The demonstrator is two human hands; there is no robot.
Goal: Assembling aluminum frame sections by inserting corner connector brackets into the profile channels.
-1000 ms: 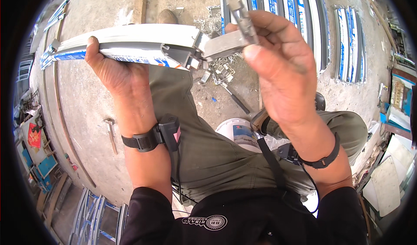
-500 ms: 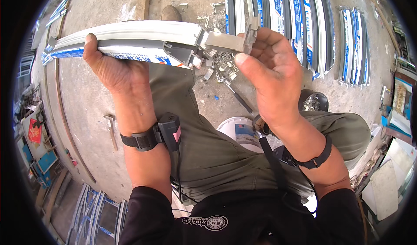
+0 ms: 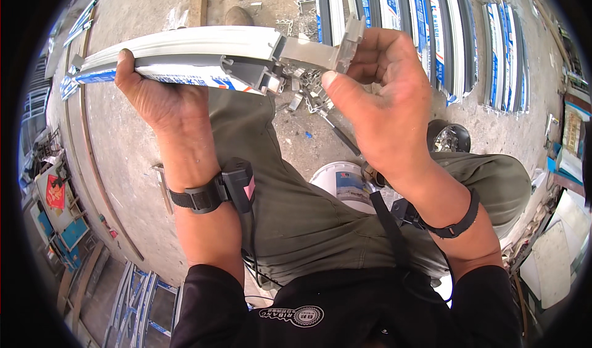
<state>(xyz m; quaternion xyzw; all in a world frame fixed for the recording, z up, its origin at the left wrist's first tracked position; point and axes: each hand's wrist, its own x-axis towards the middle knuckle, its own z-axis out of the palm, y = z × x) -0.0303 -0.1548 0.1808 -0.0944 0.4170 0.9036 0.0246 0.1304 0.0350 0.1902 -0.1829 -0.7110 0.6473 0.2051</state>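
My left hand (image 3: 169,104) is closed around a long aluminium profile (image 3: 185,44) with white and dark grey faces and blue-and-white film along its near side. The profile lies nearly level across the view, its hollow cut end toward the right. At that end my right hand (image 3: 394,95) grips an L-shaped metal corner bracket (image 3: 308,50), thumb in front and fingers curled behind. One flat leg of the bracket meets the upper opening of the profile; how deep it sits I cannot tell. The other, ridged leg stands up by my fingers.
Several film-wrapped profiles (image 3: 394,21) lie on the floor at far right, with a shorter bundle (image 3: 505,58) beyond. Loose metal brackets (image 3: 308,82) lie below the bracket near a dark-handled tool (image 3: 341,133). A white bucket (image 3: 342,184) and a dark pot (image 3: 449,137) stand near my legs.
Both hands, the profile and the bracket have shifted slightly left in view. The bracket's leg stays at the profile's end, and both grips look the same.
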